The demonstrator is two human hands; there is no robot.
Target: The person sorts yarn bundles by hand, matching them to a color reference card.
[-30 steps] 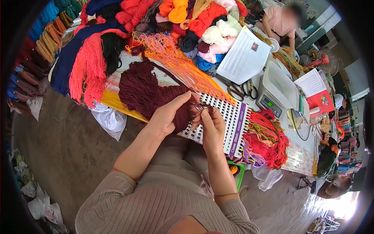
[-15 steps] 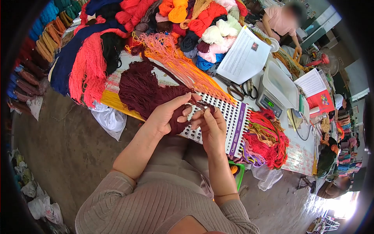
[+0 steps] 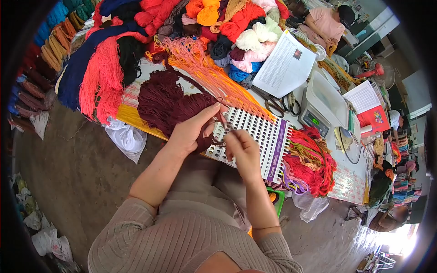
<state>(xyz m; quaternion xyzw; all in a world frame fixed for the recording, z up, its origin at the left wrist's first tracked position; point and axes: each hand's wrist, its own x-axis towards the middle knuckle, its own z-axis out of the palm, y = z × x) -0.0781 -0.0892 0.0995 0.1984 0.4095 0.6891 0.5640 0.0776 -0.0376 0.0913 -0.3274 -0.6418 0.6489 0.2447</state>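
A large bundle of maroon thread [image 3: 161, 102] spreads over the near edge of the table. My left hand [image 3: 193, 129] is closed on strands at its right end, with the thumb pressed against the fingers. Close by on the right, my right hand [image 3: 244, 152] is curled, its fingertips at the loose maroon ends; the exact grip is partly hidden. Beneath both hands lies a white card with rows of holes [image 3: 257, 136] and a purple printed strip [image 3: 278, 152]. Mixed red, green and purple threads [image 3: 312, 161] hang from its right side.
Orange and pink threads [image 3: 200, 59] run to the card's far edge. Behind are colourful skeins [image 3: 241, 22], a printed sheet [image 3: 284, 63], scissors [image 3: 289, 104] and a digital scale [image 3: 314, 120]. A person in pink [image 3: 325, 25] is at the back right.
My right hand has moved slightly down and turned, its fingers curling inward from the raised pinch. The left hand keeps its hold nearly in place. The person at the back has bent forward.
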